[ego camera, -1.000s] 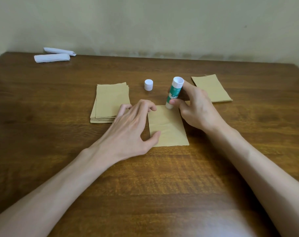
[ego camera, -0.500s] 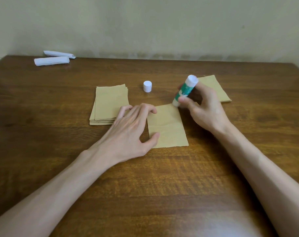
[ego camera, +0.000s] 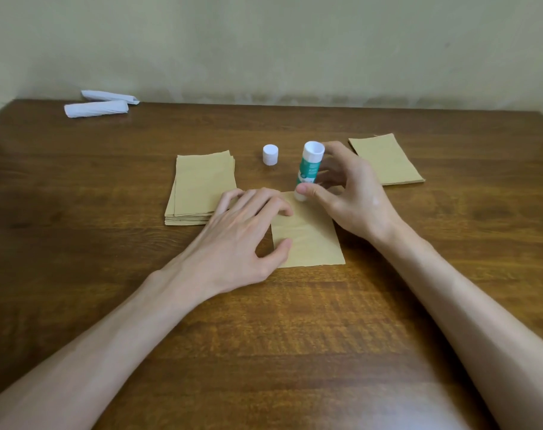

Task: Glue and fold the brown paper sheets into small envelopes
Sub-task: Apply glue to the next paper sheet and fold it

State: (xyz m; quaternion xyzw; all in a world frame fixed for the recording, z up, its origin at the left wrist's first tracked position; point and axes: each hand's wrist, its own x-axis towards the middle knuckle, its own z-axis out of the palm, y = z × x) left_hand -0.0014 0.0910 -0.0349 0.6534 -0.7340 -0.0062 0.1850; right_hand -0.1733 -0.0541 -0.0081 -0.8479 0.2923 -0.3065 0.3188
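On the wooden counter (ego camera: 77,243) I noted: brown sheet stack (ego camera: 198,184), single sheet (ego camera: 310,243) just beside it, white cap (ego camera: 270,154), second brown pile (ego camera: 386,159), two white rolls (ego camera: 98,107).

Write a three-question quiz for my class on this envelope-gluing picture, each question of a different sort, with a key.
1. True or false: the white cap is on the glue stick.
2. What does the right hand grip? A the cap; B the glue stick; C nothing.
3. Fill in: the left hand presses on the single brown sheet; the stack of sheets lies to the person's ____ of that sheet.
Key: 1 false; 2 B; 3 left.
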